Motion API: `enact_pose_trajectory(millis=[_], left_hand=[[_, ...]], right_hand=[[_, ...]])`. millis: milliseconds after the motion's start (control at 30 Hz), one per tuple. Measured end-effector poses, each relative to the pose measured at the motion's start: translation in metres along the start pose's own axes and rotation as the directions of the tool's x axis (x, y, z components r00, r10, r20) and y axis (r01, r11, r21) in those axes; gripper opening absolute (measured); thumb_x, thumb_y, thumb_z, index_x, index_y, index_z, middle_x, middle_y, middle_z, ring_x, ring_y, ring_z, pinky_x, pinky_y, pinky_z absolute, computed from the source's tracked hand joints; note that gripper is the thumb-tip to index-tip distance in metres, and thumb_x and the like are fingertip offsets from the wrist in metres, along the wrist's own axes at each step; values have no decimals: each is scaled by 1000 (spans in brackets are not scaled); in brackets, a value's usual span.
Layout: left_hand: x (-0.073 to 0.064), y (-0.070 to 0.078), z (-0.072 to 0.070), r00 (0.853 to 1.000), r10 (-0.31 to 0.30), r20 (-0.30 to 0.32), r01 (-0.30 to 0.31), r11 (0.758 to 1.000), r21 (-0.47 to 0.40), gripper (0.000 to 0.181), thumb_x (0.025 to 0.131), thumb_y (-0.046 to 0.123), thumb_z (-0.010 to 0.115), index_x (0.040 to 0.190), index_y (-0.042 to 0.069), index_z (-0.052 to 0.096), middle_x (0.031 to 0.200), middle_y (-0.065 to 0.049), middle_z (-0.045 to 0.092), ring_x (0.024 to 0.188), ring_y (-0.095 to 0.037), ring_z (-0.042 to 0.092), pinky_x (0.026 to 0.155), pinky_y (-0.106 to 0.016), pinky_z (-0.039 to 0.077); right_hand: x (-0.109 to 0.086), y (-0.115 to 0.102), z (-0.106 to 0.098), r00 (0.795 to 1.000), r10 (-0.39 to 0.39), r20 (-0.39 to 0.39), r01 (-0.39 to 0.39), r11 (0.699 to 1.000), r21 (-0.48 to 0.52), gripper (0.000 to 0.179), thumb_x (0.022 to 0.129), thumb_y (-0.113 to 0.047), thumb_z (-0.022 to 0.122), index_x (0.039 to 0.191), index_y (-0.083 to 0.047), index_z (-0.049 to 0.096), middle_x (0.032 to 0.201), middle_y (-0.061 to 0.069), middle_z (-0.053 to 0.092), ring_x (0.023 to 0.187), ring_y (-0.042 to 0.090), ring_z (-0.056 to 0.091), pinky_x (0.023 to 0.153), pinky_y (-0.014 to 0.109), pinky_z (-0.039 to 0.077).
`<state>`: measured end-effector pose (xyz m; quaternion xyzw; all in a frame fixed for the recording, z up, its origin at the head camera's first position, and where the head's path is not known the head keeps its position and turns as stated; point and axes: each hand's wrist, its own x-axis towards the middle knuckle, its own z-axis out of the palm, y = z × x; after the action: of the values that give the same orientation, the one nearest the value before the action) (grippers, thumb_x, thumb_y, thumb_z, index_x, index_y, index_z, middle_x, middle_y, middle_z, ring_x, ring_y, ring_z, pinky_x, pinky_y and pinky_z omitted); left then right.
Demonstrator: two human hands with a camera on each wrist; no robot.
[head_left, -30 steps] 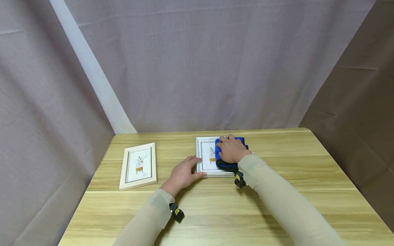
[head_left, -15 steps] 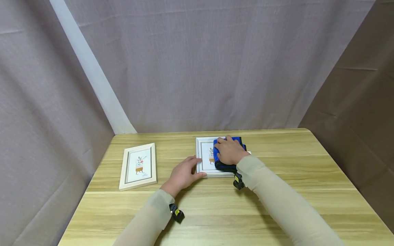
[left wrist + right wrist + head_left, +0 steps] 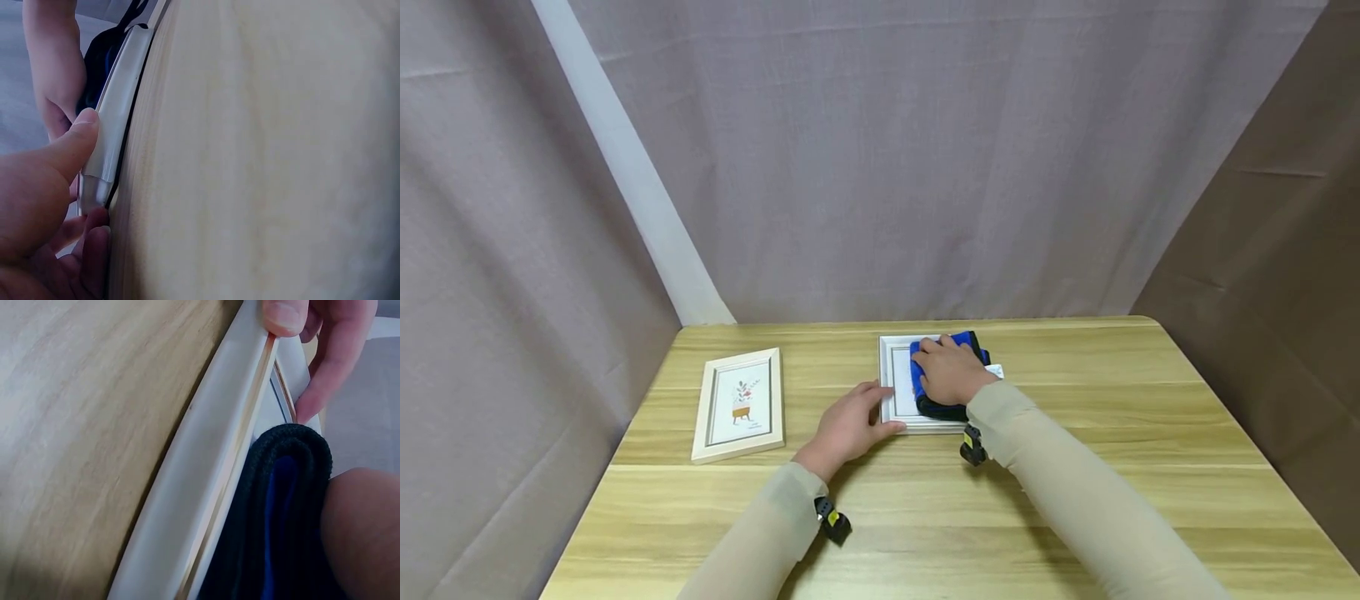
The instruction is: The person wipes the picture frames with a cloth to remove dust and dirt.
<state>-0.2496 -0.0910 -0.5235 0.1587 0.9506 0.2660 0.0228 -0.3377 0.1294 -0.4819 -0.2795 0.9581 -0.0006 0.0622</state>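
In the head view, a white picture frame lies flat near the table's back edge. My left hand grips its left side. The left wrist view shows that thumb on the frame's edge and fingers around the corner. A folded blue cloth with dark edging lies on the frame, covering most of its picture. My right hand holds the cloth from above with bent fingers, pressing it down. In the right wrist view the cloth's folded dark edge touches the frame's inner side. The right palm is hidden.
A second, cream picture frame with a plant print lies flat at the table's left. The wood-grain table reaches back to grey curtains. A small white tag sticks out right of the cloth.
My right hand has slid the cloth leftward across the frame, covering more of the print. My left hand keeps its grip on the frame. The head view has shifted slightly.
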Motion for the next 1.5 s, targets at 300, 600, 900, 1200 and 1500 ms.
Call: enact_pose_trajectory(millis=[300,600,900,1200,1500], left_hand=[[2,6,0,1000,-1,3,1,1000,-2,73,100,59,76,159,18,61,167,-13,50,150,-39,52,121,-57,44],[3,8,2,1000,5,3,-5,1000,22,73,101,59,75,159,17,60,166,-13,52,148,-38,54,120,-56,46],[4,9,1,1000,-7,12,7,1000,24,75,101,61,74,160,18,59,166,-12,52,148,-36,54,120,-54,47],[6,7,2,1000,-9,6,9,999,36,75,100,62,74,160,19,60,165,-12,53,147,-35,56,118,-53,48],[7,6,2,1000,9,-1,-9,999,50,76,99,63,75,159,18,61,161,-11,55,143,-34,59,114,-52,52]], right_hand=[[2,-5,-4,1000,-8,14,8,1000,-3,49,114,-30,57,160,-11,58,165,11,50,144,40,48,113,66,48],[5,-16,-5,1000,-24,-1,24,999,35,49,113,-27,58,159,-9,59,164,11,51,145,40,48,111,68,50],[13,-18,-4,1000,-16,0,16,999,36,48,112,-27,58,157,-11,61,164,10,52,143,39,49,109,68,52],[15,-20,-8,1000,-25,2,25,999,44,48,111,-27,59,156,-10,63,164,12,52,141,41,51,108,66,54],[16,-19,-9,999,-39,3,39,998,49,46,110,-25,61,152,-7,66,161,14,53,138,43,53,106,64,55]])
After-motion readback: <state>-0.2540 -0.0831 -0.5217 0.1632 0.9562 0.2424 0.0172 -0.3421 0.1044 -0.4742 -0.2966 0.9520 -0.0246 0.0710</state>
